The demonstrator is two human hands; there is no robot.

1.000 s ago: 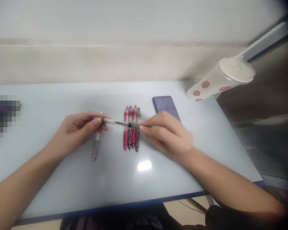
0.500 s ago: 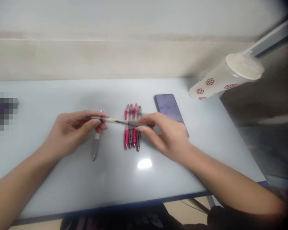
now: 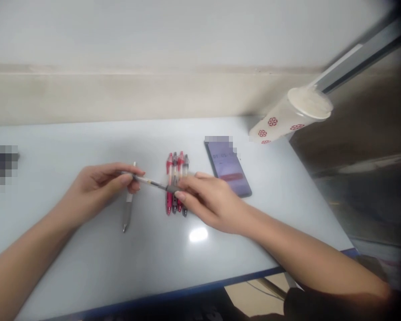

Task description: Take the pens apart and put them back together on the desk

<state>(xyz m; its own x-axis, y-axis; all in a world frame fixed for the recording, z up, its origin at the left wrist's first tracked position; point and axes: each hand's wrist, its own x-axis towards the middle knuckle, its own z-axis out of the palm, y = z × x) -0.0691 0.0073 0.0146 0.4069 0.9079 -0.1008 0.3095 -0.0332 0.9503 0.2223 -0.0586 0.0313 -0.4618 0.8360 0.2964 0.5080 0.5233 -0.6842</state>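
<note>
My left hand [image 3: 96,189] pinches the far-left end of a clear-barrelled pen [image 3: 147,180] between thumb and fingers. My right hand [image 3: 210,200] grips the pen's grey end, just over a tight row of several red and grey retractable pens [image 3: 175,166] lying on the table. That hand hides the middle of the row. Below my left hand lies a single white and grey pen [image 3: 128,207]. A smartphone [image 3: 229,169] with a lit screen lies just beyond my right fingers.
The white table [image 3: 87,249] has a blue front edge and meets a wall at the back. A white lidded cup [image 3: 289,113] with red rosettes stands at the back right corner. A pixelated patch [image 3: 0,169] sits at the left edge.
My right hand has moved left over the pen row, and the pen's right end now dips lower. More of the phone shows. The whole view has shifted slightly.
</note>
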